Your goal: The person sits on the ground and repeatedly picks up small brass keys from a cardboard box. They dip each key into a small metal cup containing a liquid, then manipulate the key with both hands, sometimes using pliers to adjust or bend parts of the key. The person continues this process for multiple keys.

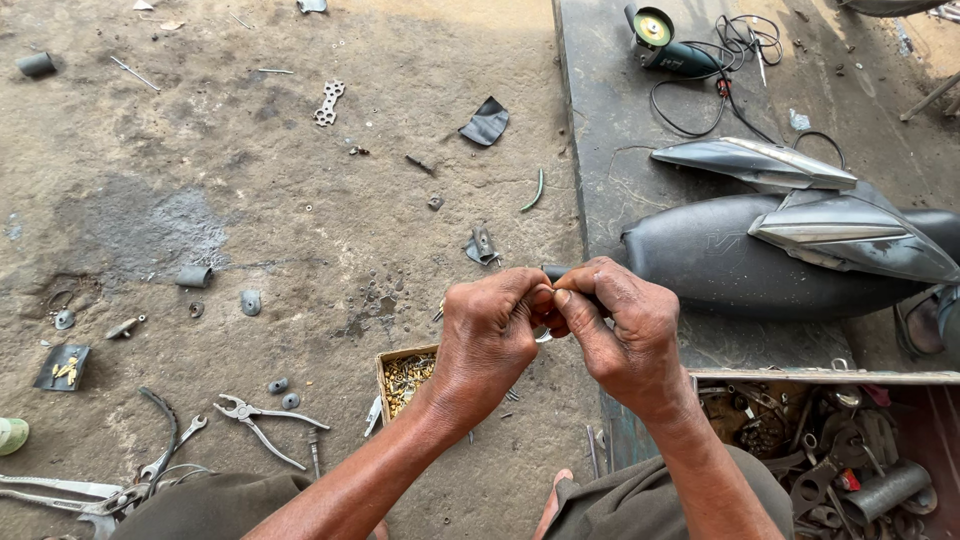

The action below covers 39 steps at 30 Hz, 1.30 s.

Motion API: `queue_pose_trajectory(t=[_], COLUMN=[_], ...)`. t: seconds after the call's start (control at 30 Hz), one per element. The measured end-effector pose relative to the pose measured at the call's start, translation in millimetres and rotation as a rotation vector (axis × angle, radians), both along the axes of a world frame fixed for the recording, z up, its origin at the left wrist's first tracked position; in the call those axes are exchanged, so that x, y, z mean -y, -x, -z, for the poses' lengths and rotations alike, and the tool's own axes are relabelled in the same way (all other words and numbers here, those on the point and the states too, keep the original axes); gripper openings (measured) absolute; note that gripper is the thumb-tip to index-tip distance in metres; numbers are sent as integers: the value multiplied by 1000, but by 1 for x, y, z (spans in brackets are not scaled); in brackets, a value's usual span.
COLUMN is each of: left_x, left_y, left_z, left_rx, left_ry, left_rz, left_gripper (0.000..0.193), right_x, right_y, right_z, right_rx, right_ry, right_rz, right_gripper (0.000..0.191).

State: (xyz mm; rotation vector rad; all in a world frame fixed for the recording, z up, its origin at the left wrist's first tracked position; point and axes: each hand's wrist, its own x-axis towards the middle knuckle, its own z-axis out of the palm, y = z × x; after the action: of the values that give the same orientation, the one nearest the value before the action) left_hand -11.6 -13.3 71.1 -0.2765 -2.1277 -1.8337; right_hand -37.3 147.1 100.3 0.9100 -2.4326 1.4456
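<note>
**Both hands pinch small part over dirt floor**

Small metal part [545,335], mostly hidden, sits between the fingertips of both hands, above a small box of brass screws [405,378]. Left hand [490,335] and right hand [622,335] touch, fingers pressed together on it. Pliers [258,421] lie left on the ground. Black motorcycle seat [740,265] right, angle grinder [665,42] beyond, parts tray [840,440] lower right.

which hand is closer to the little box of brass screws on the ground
Left. The left hand is right above the small box of screws, its wrist overlapping the box's right edge. The right hand is farther right, over the toolbox edge.
</note>
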Motion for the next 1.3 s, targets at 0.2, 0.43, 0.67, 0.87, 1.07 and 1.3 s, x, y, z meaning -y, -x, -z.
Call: queue_pose_trajectory(t=[0.2, 0.43, 0.67, 0.87, 1.07, 1.3], left_x=[1, 7, 8, 10, 8, -2], left_y=[2, 14, 12, 14, 13, 6], left_z=[1, -4, -6, -8, -2, 1], left_rx=[74, 130, 204, 316, 359, 307], left_ry=[-66, -119, -117, -130, -212, -165], left_rz=[26, 45, 94, 167, 140, 0], left_gripper=[9, 13, 15, 18, 18, 19], right_x=[1, -10, -13, -13, -10, -7], right_y=[3, 8, 7, 10, 11, 7], right_z=[7, 3, 11, 19, 21, 19], right_rx=[71, 204, 176, 329, 196, 21], right_ry=[39, 253, 211, 345, 254, 88], right_rz=[-6, -34, 20, 41, 1, 30], right_gripper=[6, 10, 11, 9, 6, 6])
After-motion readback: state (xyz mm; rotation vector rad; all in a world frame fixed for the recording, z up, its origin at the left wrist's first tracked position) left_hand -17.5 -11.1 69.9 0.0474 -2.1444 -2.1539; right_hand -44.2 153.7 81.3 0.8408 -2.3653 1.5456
